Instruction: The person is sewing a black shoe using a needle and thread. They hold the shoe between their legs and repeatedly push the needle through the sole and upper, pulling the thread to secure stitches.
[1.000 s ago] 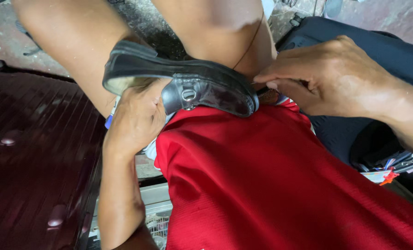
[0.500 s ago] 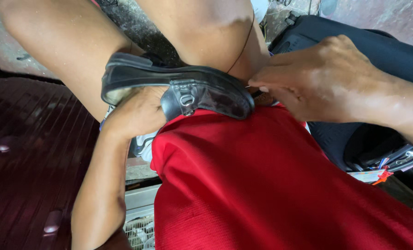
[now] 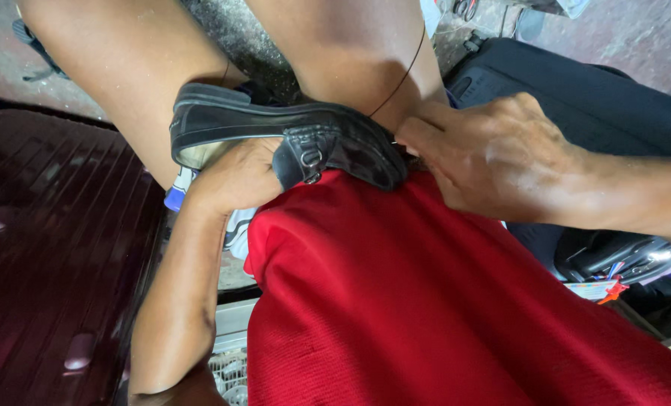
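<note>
Item: black loafer [image 3: 290, 135], centre frame, lying sideways on red cloth [image 3: 441, 301]. Left hand [image 3: 234, 180] cups it from beneath, grip wrapped around the sole. Right hand [image 3: 501, 158] pinches, apparently, a dark thread [image 3: 403, 75] at the toe. Stitching underway, unfinished.

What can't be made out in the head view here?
- Left hand fingers: tucked under the black shoe, so the grip is hidden.
- Right hand fingertips: pressed behind the shoe's toe end; whether they pinch the thin dark thread cannot be told.
- Shoe's underside: faces away.
- Thread's upper end: cut off by the top edge.
- Things under the red cloth: covered.
</note>
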